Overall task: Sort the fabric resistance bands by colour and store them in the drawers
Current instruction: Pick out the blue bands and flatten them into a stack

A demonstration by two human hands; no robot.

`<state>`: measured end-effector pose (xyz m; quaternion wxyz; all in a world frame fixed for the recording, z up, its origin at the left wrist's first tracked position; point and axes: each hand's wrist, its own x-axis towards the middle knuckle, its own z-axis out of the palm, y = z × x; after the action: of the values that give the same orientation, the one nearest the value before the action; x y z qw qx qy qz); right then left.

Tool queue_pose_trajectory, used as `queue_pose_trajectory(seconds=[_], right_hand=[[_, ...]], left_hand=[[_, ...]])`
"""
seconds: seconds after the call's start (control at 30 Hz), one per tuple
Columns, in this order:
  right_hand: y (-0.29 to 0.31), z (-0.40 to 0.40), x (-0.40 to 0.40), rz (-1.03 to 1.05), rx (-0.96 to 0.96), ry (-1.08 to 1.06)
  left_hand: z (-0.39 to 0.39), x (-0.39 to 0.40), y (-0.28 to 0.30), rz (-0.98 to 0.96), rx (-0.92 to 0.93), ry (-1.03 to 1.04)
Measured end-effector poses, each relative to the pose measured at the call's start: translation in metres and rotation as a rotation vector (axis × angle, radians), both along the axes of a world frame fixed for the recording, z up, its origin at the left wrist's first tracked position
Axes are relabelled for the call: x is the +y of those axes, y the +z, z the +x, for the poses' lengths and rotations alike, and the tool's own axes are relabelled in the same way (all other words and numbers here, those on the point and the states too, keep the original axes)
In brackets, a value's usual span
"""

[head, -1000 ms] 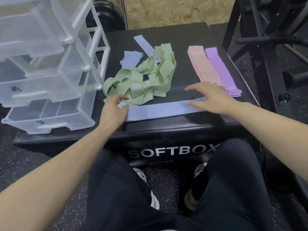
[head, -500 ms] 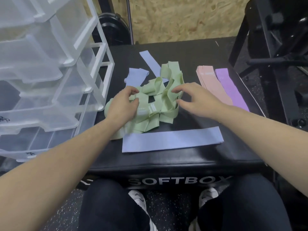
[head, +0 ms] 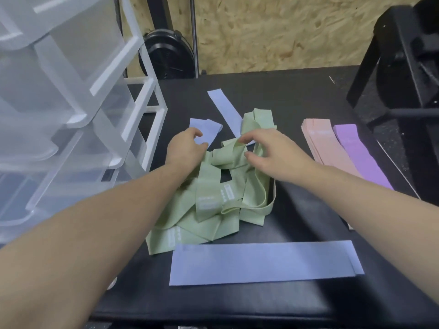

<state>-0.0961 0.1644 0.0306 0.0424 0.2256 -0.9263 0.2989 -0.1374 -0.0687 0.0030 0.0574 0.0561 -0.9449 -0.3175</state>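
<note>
Sorting is partly done and storing has not begun, as far as the view shows. On the black counter [head: 297, 96] the pink bands [head: 325, 148] and purple bands [head: 356, 150] lie in two neat stacks side by side at the right, and one blue band [head: 261, 262] is laid flat along the near edge. Two more blue bands [head: 225, 108] lie at the far side, one partly under the green heap. The green bands [head: 213, 200] are in a tangled heap at the middle, unsorted. The left hand [head: 185, 150] reaches past the heap's far left edge, fingers curled at the edge of the nearer of the two blue bands, though whether they pinch it I cannot tell. The right hand [head: 268, 153] has thumb and fingers curled around a raised fold of green. The clear drawers [head: 78, 119] at the left stand pulled out and look to hold nothing yet. Left to do: untangle the green, gather the blue, then put every colour away.
</note>
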Motion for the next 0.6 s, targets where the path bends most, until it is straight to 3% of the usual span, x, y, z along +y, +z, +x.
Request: queue_pose_trajectory(seconds=[0.2, 0.33, 0.47, 0.6], right_hand=[[-0.014, -0.011, 0.003, -0.01, -0.005, -0.02], [-0.019, -0.011, 0.006, 0.001, -0.01, -0.017], [-0.016, -0.006, 0.006, 0.001, -0.009, -0.032], [-0.004, 0.001, 0.007, -0.012, -0.003, -0.05]], left_hand=[[-0.028, 0.003, -0.013, -0.229, -0.089, 0.018], [-0.028, 0.0, -0.015, -0.299, -0.011, 0.046], [-0.017, -0.003, -0.014, -0.157, 0.095, -0.002], [-0.002, 0.002, 0.015, 0.174, 0.161, -0.062]])
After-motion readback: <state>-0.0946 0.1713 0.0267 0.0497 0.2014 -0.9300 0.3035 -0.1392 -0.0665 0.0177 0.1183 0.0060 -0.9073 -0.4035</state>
